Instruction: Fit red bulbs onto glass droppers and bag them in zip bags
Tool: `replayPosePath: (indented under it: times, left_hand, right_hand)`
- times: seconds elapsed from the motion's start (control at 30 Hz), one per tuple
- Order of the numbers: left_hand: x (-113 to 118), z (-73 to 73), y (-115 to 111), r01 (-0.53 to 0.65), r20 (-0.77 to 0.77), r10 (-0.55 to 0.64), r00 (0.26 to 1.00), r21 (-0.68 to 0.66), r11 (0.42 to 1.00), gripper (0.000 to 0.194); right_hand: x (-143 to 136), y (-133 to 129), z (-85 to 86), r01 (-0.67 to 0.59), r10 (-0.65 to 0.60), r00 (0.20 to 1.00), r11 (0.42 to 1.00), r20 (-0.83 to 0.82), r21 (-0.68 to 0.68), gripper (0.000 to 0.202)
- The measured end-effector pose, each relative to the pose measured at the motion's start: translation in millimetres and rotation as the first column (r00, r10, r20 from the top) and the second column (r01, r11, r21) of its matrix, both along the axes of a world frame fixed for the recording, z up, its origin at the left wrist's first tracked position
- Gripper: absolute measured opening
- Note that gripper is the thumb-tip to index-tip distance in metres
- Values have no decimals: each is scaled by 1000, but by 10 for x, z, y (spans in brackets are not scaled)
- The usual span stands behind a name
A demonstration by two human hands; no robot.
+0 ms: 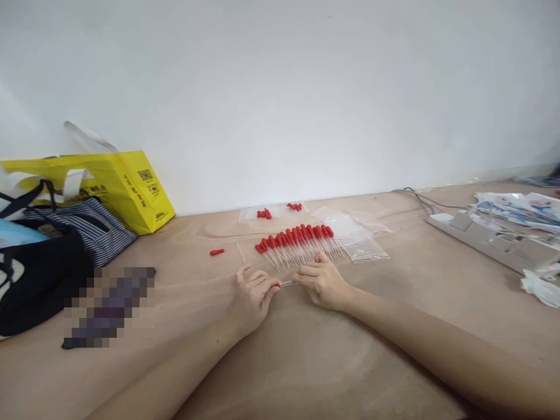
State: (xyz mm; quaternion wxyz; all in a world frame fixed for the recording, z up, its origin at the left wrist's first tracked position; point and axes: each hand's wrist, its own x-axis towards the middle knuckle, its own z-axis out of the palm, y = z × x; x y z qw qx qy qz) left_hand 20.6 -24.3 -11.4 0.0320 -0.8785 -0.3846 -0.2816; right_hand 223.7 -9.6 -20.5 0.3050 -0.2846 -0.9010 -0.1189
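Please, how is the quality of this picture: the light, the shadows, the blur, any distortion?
Head view: soft light with faint shadows; the white wall brighter low down than at the top; wide-angle stretching toward the edges; fine detail soft, so the thin clear tubes partly merge; a pixelated patch hides something at left.

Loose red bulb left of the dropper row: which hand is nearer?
Left. The left hand is just to the right of the loose red bulb and closer to the wearer; the right hand is farther right, in front of the dropper row.
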Motion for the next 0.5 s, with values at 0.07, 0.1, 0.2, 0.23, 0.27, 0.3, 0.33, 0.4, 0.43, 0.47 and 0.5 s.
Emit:
replayPosePath:
  times: [0.07, 0.1, 0.2, 0.23, 0.27, 0.3, 0.33, 0.4, 0.43, 0.47, 0.5]
  left_hand:
    - [2, -2, 1, 7, -6, -7, 1000, 7, 1000, 18]
    - [5, -2, 0, 9, -11, -9, 1000, 11, 1000, 18]
    - [18, 0, -10, 19, -29, -19, 999, 23, 1000, 19]
    - [23, 2, -13, 24, -31, -23, 999, 28, 999, 19]
    - [27, 3, -17, 29, -32, -28, 999, 34, 999, 19]
    - [31, 5, -19, 33, -32, -32, 999, 39, 999, 19]
    - [35, 6, -20, 36, -33, -34, 999, 42, 998, 19]
    - [40, 10, -21, 41, -33, -39, 999, 43, 998, 19]
    - [42, 12, -20, 44, -30, -43, 999, 43, 998, 19]
    - [43, 14, -17, 47, -24, -46, 999, 41, 998, 19]
    - [42, 14, -12, 50, -17, -49, 999, 37, 998, 19]
  right_hand:
    - [-6, -12, -1, 8, -8, 1000, 999, 2, -42, 25]
    - [-9, -18, -4, 11, -12, 1000, 998, -1, -61, 25]
    - [-23, -38, -15, 18, -21, 999, 993, -28, -114, 24]
    - [-30, -46, -17, 20, -26, 999, 991, -42, -133, 23]
    - [-40, -54, -18, 24, -33, 998, 988, -56, -154, 22]
    - [-51, -64, -18, 30, -43, 997, 984, -70, -175, 21]
    - [-65, -73, -18, 38, -55, 995, 980, -84, -197, 19]
    - [-99, -94, -17, 50, -78, 991, 969, -107, -243, 18]
    - [-118, -104, -16, 53, -87, 989, 963, -118, -266, 18]
    - [-136, -114, -15, 54, -95, 987, 956, -129, -289, 18]
    - [-152, -123, -14, 51, -100, 985, 948, -141, -313, 17]
